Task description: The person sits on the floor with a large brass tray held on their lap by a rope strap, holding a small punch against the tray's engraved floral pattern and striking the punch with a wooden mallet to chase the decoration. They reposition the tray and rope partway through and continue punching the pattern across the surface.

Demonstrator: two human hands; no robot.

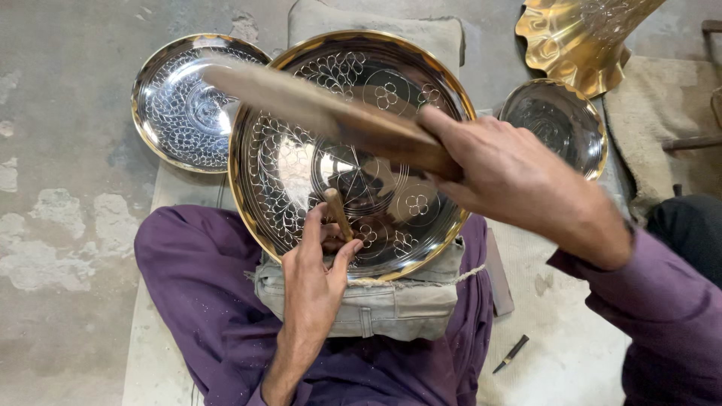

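Two hands, left [320,259] gripping chisel [338,213] on engraved plate [301,169], right [511,177] raising wooden mallet [323,113]

Left hand [320,259]: reaches up from below, forearm bare, fingers pinched together, thumb and forefinger tips closed. Right hand [500,169]: enters from the right, purple sleeve at the wrist, fist closed in a firm grip, knuckles up, raised above the left.
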